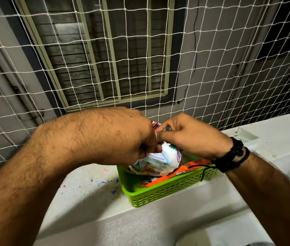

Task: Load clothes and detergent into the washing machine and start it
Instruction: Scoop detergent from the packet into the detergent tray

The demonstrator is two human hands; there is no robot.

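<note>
From the head view I see a netted balcony ledge [91, 197] carrying a green basket [167, 192]. My left hand [123, 139] and right hand [190, 135] both pinch the detergent pouch [163, 158] standing in it; it looks soft, crinkly and slippery, best held at the top.

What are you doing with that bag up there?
A person is holding a white detergent packet with both hands over a green basket that sits on a pale ledge in front of a net. The left hand grips its side, and the right hand pinches its top, as if opening or closing it. An orange packet lies in the basket too. No washing machine or clothes are in view.
</note>
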